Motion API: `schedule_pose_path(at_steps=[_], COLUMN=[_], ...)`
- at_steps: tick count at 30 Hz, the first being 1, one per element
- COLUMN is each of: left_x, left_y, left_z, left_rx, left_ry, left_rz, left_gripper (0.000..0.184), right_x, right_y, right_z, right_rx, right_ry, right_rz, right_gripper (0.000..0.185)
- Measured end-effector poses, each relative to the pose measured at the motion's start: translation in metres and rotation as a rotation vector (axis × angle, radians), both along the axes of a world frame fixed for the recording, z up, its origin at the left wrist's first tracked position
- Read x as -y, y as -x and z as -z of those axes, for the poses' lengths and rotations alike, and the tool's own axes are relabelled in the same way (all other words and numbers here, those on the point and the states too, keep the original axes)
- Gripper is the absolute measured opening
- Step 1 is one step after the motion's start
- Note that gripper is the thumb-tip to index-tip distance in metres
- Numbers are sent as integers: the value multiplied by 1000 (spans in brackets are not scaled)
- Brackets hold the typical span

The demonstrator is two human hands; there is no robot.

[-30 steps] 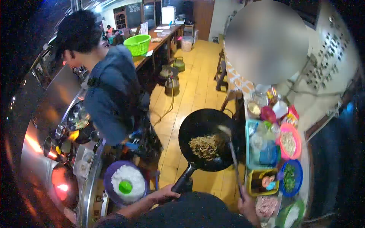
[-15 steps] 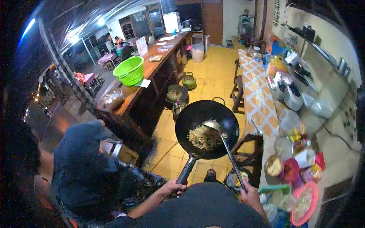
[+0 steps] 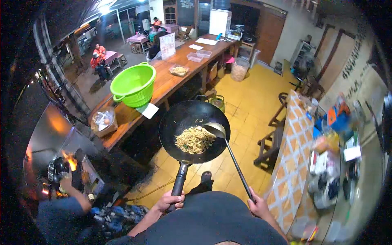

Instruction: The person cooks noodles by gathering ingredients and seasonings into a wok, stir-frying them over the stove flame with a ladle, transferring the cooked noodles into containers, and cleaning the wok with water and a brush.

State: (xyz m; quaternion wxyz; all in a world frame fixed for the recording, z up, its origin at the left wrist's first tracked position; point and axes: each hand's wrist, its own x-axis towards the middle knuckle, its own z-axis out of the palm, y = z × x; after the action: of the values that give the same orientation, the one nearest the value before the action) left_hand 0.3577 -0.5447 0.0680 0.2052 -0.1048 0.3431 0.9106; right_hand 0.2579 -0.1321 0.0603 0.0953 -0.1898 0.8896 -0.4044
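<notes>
A black wok (image 3: pixel 175 110) hangs in the air in front of my body, above the yellow floor. Its handle is wrapped by the fingers of my left hand (image 3: pixel 170 201). Fried noodles (image 3: pixel 192 141) with bits of green lie in the wok's bowl. My right hand (image 3: pixel 259 203) is closed around the long dark handle of a ladle (image 3: pixel 216 130). The ladle's metal head rests at the right edge of the noodles, partly tipped over them.
A wooden counter (image 3: pixel 171 81) on the left bears a green basket (image 3: pixel 134 85), a pack of food (image 3: pixel 179 70) and a plastic bag (image 3: pixel 104 120). At lower left a co-worker's arm (image 3: pixel 75 194) is near a flaming stove (image 3: pixel 70 161). A tiled table (image 3: pixel 292 163) stands at right.
My view has turned left, toward the counter. The wok and ladle have swung left and nearer the counter, still in my hands. The co-worker beside me has shifted, and the flame is now visible.
</notes>
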Motion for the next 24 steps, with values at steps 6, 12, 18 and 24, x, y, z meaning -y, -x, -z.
schedule_pose_path(at_steps=[6,12,18,24], left_x=[-3,-10,-69,-121], left_y=[186,302,401,480], left_z=[-33,-57,-54,-99], left_rx=[107,73,23,56], left_ry=[-190,-174,-50,-121], left_rz=[-140,-298,-585,-950], left_gripper=[30,31,36,41], right_x=[26,61,164,341], right_y=[212,418,710,930], right_z=[-48,-66,-56,30], right_rx=[179,537,295,-384], right_ry=[-90,503,414,357], right_rz=[-67,-102,-372,-477], right_gripper=[57,63,61,56])
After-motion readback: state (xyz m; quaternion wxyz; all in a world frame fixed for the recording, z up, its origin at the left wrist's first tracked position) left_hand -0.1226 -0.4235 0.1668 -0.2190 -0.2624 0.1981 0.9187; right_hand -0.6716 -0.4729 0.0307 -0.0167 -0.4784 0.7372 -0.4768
